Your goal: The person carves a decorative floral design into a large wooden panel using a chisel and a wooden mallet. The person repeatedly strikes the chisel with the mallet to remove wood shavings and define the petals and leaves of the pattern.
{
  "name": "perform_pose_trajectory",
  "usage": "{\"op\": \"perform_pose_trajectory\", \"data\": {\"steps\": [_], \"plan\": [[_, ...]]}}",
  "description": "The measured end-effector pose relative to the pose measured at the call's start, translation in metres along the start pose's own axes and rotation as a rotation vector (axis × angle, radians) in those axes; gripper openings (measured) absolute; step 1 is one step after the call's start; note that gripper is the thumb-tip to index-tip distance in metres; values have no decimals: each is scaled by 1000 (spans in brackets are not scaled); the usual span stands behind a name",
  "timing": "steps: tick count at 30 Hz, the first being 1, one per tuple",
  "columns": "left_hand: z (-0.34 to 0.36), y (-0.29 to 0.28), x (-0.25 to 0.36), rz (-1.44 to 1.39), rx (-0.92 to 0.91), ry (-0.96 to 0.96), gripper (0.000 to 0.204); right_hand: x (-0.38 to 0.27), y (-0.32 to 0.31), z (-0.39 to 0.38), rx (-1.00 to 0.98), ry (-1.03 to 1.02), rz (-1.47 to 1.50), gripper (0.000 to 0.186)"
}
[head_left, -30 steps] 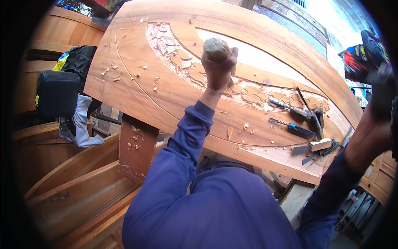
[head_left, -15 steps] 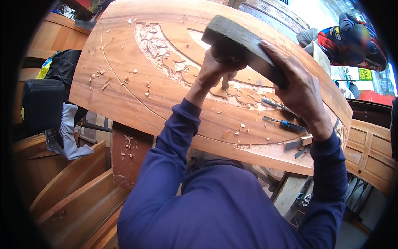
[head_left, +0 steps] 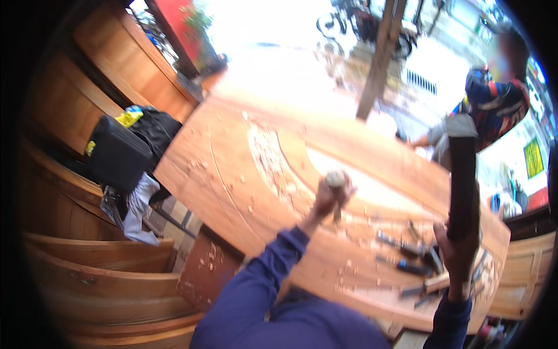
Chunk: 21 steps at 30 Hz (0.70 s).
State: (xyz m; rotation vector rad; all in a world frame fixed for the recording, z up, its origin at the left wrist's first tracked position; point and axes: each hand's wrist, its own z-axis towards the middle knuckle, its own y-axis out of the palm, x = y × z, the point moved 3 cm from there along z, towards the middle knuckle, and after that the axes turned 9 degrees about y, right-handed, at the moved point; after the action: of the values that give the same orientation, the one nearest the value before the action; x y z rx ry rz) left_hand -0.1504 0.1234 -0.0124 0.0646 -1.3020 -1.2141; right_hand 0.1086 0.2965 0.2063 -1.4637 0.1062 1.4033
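My left hand point(head_left: 332, 200) is closed round the handle of a chisel point(head_left: 335, 178), which stands upright over the carved wooden panel point(head_left: 232, 157). The blade's tip, below my fist, is blurred. A long, dark wooden block point(head_left: 463, 180) is gripped near its lower end by my right hand point(head_left: 460, 250), raised over the panel's right side and apart from the chisel. A curved band of carved leaf relief point(head_left: 270, 157) runs across the panel, with pale chips on it. Several more chisels point(head_left: 414, 267) lie on the panel just left of my right hand.
A black case point(head_left: 119, 154) and a grey cloth point(head_left: 138, 209) are beyond the panel's left edge. Curved wooden boards point(head_left: 104, 285) stand at the lower left. Another person point(head_left: 497, 107) sits at the far right, near a wooden post point(head_left: 381, 61). A motorcycle point(head_left: 372, 26) is outside.
The right hand has swung the wooden block away from the chisel, out to the right and upright. My left hand keeps its grip. The view has tilted up, showing the street.
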Motion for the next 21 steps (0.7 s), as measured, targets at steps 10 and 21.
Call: {"op": "perform_pose_trajectory", "data": {"steps": [10,21], "plan": [[-31,16,10,318,-2,-59,23,-52,90,17,-373,-581,-666,76],[-15,23,13,532,-262,-115,31,14,65,-32,-289,-263,-330,86]]}}
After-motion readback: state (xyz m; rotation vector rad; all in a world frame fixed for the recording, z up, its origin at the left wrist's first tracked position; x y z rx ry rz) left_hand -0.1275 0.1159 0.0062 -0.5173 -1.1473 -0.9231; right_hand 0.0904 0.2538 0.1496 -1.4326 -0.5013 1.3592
